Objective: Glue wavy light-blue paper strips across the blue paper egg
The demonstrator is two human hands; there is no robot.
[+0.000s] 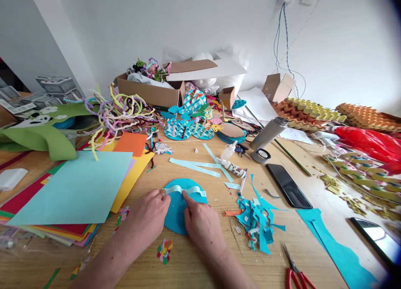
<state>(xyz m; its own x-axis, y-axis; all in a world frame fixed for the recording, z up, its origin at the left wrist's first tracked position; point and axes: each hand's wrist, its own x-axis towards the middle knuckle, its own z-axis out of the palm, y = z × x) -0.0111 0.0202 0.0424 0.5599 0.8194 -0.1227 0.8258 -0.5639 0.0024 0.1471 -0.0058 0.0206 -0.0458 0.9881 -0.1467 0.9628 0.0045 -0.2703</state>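
A round blue disc [177,216] lies flat on the table in front of me. Across its upper part runs a light blue paper strip [194,190], bent into waves. My left hand [153,209] is closed at the disc's left edge, its fingertips on the strip's left end. With its index finger stretched out, my right hand [200,216] presses the middle of the strip down onto the disc; its other fingers are curled. Above the disc lie loose light blue strips [194,167], near a white glue bottle [233,168].
Coloured paper sheets [75,184] are stacked on the left. To the right are blue scraps [258,222], red-handled scissors [294,270], a phone [288,185] and a grey flask [269,132]. Finished blue crafts [189,117] and pipe cleaners [115,109] sit behind.
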